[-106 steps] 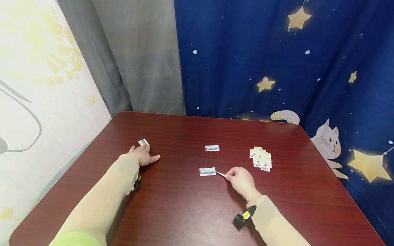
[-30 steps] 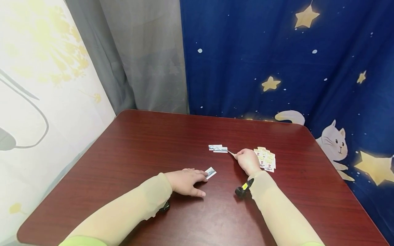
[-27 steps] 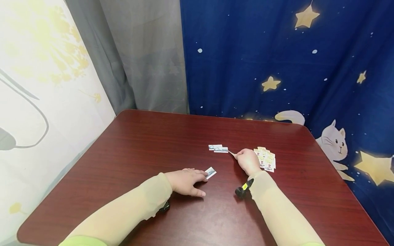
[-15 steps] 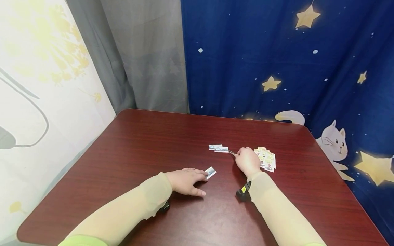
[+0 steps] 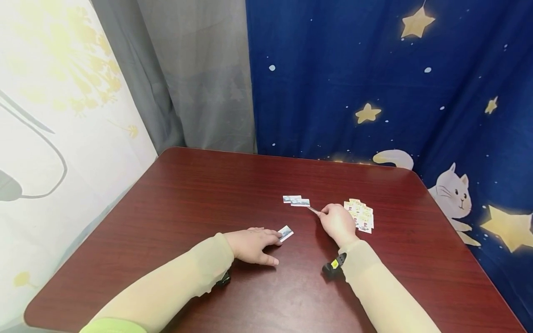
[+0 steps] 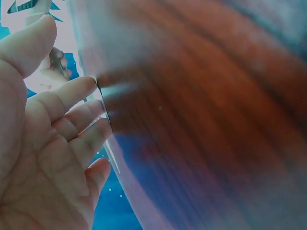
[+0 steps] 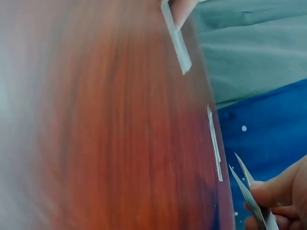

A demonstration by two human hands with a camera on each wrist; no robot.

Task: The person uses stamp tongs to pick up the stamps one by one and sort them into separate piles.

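My right hand pinches a pair of metal tweezers. In the right wrist view their two tips stand apart with nothing between them. In the head view they point at the near right corner of a small blue-and-white picture card. This card overlaps a similar card to its left. My left hand lies palm down with fingers extended. Its fingertips press on a third such card, slanted and partly hidden beneath them, nearer to me than the overlapping pair.
To the right of my right hand lies a spread of several overlapping yellow-and-white cards, partly hidden by that hand. Everything rests on a dark red wooden table. Grey and blue curtains hang just behind its far edge.
Since the oldest frame, my left hand has brought its card from the far left to the middle. The tweezered card has moved back to overlap the other; the tweezers have since drawn slightly off it.
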